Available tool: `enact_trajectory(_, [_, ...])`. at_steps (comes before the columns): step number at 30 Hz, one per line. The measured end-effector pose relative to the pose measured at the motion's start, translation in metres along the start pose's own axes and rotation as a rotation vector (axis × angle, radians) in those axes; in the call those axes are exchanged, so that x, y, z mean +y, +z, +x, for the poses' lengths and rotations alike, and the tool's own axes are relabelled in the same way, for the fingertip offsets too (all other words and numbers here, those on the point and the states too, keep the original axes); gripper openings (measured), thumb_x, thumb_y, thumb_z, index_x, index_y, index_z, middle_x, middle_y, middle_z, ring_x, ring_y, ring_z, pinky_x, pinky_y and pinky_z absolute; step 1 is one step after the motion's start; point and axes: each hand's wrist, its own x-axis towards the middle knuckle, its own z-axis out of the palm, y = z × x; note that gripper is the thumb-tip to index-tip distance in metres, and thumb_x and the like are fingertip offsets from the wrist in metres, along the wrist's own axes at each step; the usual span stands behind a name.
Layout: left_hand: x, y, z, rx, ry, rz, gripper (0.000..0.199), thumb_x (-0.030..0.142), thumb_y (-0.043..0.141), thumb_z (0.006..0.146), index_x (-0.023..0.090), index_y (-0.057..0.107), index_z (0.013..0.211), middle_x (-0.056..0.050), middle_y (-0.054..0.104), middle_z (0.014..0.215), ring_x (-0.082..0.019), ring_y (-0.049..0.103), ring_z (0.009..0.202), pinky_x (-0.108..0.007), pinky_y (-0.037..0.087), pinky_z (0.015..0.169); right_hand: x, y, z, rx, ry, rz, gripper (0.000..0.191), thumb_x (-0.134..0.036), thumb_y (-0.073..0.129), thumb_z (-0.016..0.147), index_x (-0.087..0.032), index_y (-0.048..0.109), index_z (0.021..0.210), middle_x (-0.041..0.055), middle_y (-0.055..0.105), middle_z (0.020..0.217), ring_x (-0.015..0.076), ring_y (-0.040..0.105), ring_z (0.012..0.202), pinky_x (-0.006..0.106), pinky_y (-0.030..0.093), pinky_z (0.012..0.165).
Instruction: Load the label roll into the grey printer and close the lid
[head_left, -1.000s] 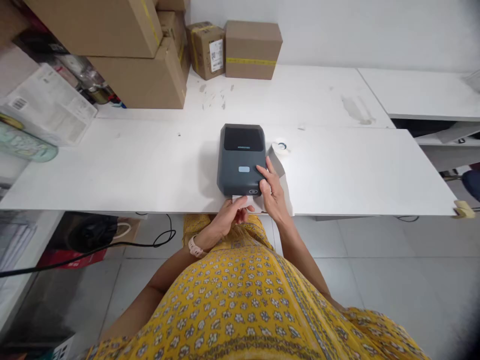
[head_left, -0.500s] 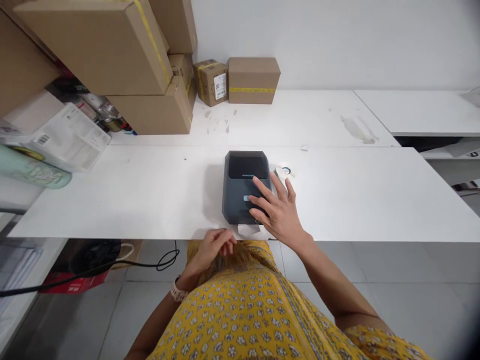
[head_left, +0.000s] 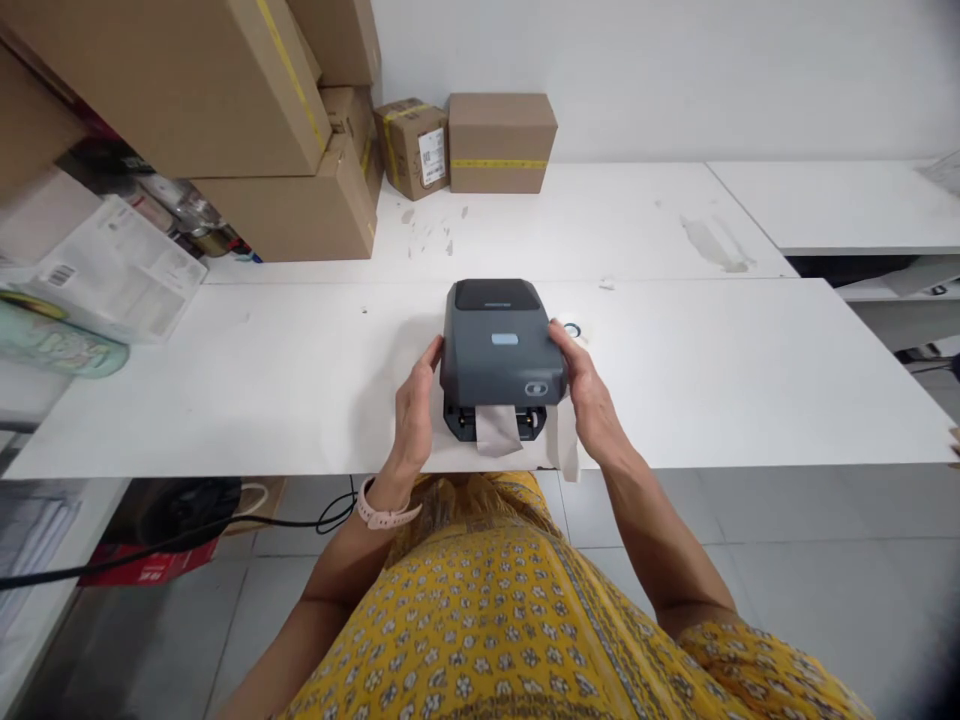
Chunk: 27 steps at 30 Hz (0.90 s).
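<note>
A dark grey label printer sits near the front edge of the white table, its lid tilted up at the front so the black base shows beneath. Both hands hold the lid from opposite sides: my left hand presses its left side, and my right hand grips its right side. Out of the front gap hangs a short paper strip. Partly hidden behind my right hand lies a roll of labels, and a pale strip droops over the table edge below that hand.
Cardboard boxes are stacked at the back left, with two smaller boxes by the wall. A clear plastic container and a mint-green bottle stand at the left. Under the table runs a black cable.
My right hand has moved from the printer's top to its right side. My left hand has risen from the table edge to the left side. The lid's front has been lifted.
</note>
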Motion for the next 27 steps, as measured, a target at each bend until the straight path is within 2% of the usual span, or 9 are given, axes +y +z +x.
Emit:
enact_trajectory(5, [0.01, 0.004, 0.033, 0.005, 0.1, 0.017, 0.056, 0.062, 0.043, 0.103, 0.032, 0.052, 0.149, -0.005, 0.055, 0.157, -0.028, 0.046, 0.15, -0.049, 0.035, 0.126, -0.014, 0.001, 0.052, 0.086, -0.213, -0.128, 0.077, -0.08, 0.025, 0.097, -0.043, 0.02, 0.164, -0.0008, 0.025, 0.173, 0.0375, 0.021, 0.161, 0.063, 0.024, 0.13])
enact_trajectory(7, [0.002, 0.006, 0.037, 0.018, 0.079, 0.08, 0.056, 0.06, 0.054, 0.1, 0.032, 0.05, 0.149, -0.007, 0.052, 0.159, -0.028, 0.044, 0.152, -0.049, 0.035, 0.126, -0.016, 0.004, 0.081, 0.133, -0.251, -0.185, 0.076, -0.077, 0.024, 0.099, -0.043, 0.008, 0.165, -0.0002, 0.021, 0.173, 0.0387, 0.016, 0.162, 0.064, 0.024, 0.129])
enact_trajectory(10, [-0.019, 0.009, 0.032, 0.007, 0.005, 0.199, 0.06, 0.054, 0.064, 0.095, 0.031, 0.05, 0.148, -0.011, 0.049, 0.161, -0.031, 0.042, 0.152, -0.051, 0.037, 0.123, -0.02, 0.007, 0.121, 0.193, -0.286, -0.271, 0.072, -0.07, 0.021, 0.104, -0.043, -0.004, 0.165, -0.0004, 0.017, 0.173, 0.0343, 0.012, 0.163, 0.06, 0.026, 0.129])
enact_trajectory(13, [-0.038, 0.01, 0.023, -0.03, -0.065, 0.285, 0.06, 0.044, 0.067, 0.093, 0.028, 0.05, 0.148, -0.013, 0.053, 0.157, -0.032, 0.047, 0.148, -0.053, 0.041, 0.119, -0.026, 0.006, 0.141, 0.288, -0.327, -0.33, 0.071, -0.066, 0.026, 0.105, -0.039, 0.0, 0.165, 0.0011, 0.015, 0.174, 0.0301, 0.012, 0.164, 0.056, 0.025, 0.13])
enact_trajectory(16, [-0.042, 0.011, 0.021, -0.037, -0.089, 0.329, 0.06, 0.036, 0.067, 0.091, 0.027, 0.05, 0.148, -0.013, 0.057, 0.152, -0.031, 0.054, 0.14, -0.052, 0.045, 0.114, -0.026, 0.006, 0.135, 0.35, -0.343, -0.404, 0.065, -0.06, 0.036, 0.105, -0.033, 0.024, 0.162, 0.0049, 0.023, 0.173, 0.0322, 0.014, 0.163, 0.056, 0.024, 0.13])
enact_trajectory(18, [-0.038, 0.012, 0.024, -0.022, -0.098, 0.35, 0.06, 0.033, 0.066, 0.09, 0.026, 0.051, 0.147, -0.012, 0.06, 0.148, -0.031, 0.058, 0.135, -0.05, 0.049, 0.109, -0.019, 0.007, 0.122, 0.215, -0.348, -0.428, 0.052, -0.053, 0.037, 0.106, -0.031, 0.047, 0.152, 0.008, 0.048, 0.16, 0.0358, 0.035, 0.155, 0.059, 0.03, 0.127])
enact_trajectory(20, [-0.034, 0.013, 0.029, -0.006, -0.099, 0.375, 0.058, 0.031, 0.065, 0.089, 0.025, 0.052, 0.145, -0.012, 0.062, 0.145, -0.031, 0.061, 0.129, -0.048, 0.052, 0.104, -0.008, 0.009, 0.11, -0.027, -0.355, -0.43, 0.043, -0.044, 0.038, 0.106, -0.029, 0.065, 0.135, 0.0089, 0.07, 0.135, 0.0355, 0.059, 0.134, 0.059, 0.041, 0.119])
enact_trajectory(23, [-0.027, 0.014, 0.038, 0.009, -0.086, 0.439, 0.058, 0.031, 0.066, 0.086, 0.024, 0.054, 0.143, -0.012, 0.066, 0.141, -0.031, 0.065, 0.123, -0.046, 0.054, 0.098, 0.005, 0.003, 0.104, -0.309, -0.377, -0.421, 0.034, -0.037, 0.046, 0.102, -0.026, 0.076, 0.113, 0.0067, 0.08, 0.111, 0.0302, 0.072, 0.108, 0.055, 0.05, 0.11])
enact_trajectory(27, [-0.023, 0.014, 0.042, 0.004, -0.089, 0.537, 0.059, 0.031, 0.068, 0.085, 0.025, 0.055, 0.142, -0.012, 0.07, 0.133, -0.031, 0.069, 0.114, -0.047, 0.054, 0.097, 0.006, -0.017, 0.117, -0.323, -0.31, -0.33, 0.032, -0.037, 0.053, 0.099, -0.024, 0.074, 0.119, 0.0061, 0.079, 0.118, 0.0286, 0.073, 0.111, 0.048, 0.055, 0.103])
